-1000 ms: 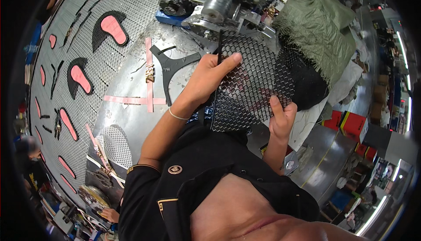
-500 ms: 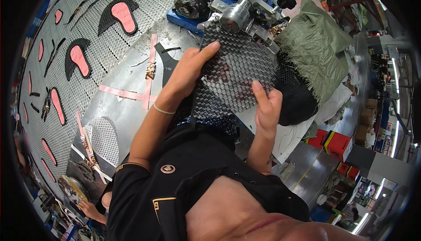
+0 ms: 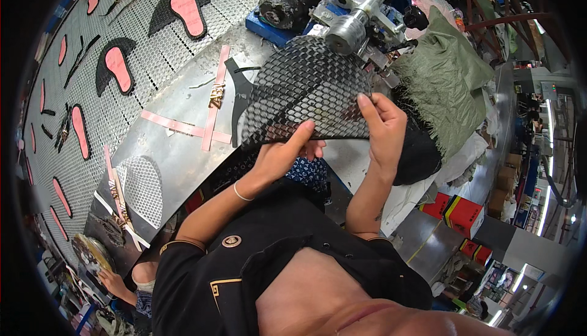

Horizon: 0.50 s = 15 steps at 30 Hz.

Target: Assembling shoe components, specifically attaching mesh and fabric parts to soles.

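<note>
I hold a half-round piece of black mesh (image 3: pixel 306 85) with both hands, its straight bound edge turned toward me. My left hand (image 3: pixel 287 152) pinches that edge near its middle, thumb on top and fingers beneath. My right hand (image 3: pixel 386 129) grips the right end between thumb and fingers. The far curved side of the mesh lies close to the metal roller (image 3: pixel 347 34) of a small machine; whether they touch I cannot tell. A black cut-out piece (image 3: pixel 242 91) is on the metal table, partly behind the mesh's left end.
Pink strips (image 3: pixel 214 116) with gold letter ornaments lie on the metal table (image 3: pixel 177 100), near a white mesh piece (image 3: pixel 142 189). Beyond, a belt carries pink insoles (image 3: pixel 188 13). A green sack (image 3: pixel 446 79) sits right, above red boxes (image 3: pixel 463 214). Another person's hand (image 3: pixel 113 282) shows lower left.
The mesh has turned, so its bound edge, earlier along the left, now faces me. My left hand has come down to that edge; my right hand now closes on the right end.
</note>
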Tool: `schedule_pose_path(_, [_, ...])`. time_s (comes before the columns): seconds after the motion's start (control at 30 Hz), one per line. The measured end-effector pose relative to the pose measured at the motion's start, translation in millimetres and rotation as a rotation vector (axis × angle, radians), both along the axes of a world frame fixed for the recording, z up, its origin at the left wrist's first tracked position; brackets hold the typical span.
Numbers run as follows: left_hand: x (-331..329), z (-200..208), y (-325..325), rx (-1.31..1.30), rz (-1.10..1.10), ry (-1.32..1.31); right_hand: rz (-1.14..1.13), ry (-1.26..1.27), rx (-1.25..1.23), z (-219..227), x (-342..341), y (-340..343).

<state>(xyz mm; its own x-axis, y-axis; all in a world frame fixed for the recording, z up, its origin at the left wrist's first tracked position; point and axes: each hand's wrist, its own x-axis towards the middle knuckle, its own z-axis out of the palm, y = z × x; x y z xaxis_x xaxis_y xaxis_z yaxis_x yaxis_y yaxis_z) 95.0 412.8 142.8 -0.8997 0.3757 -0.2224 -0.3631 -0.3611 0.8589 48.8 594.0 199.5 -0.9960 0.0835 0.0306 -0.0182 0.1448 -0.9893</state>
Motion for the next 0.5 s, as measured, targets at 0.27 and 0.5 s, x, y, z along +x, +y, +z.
schedule_pose_path(0.27, [-2,-9,36,0.204,0.094,-0.012,-0.151,0.087,0.065,5,17,7])
schedule_pose_path(0.5, [-16,-6,24,0.356,0.297,-0.057,0.052,0.109,0.052,-2,32,-15])
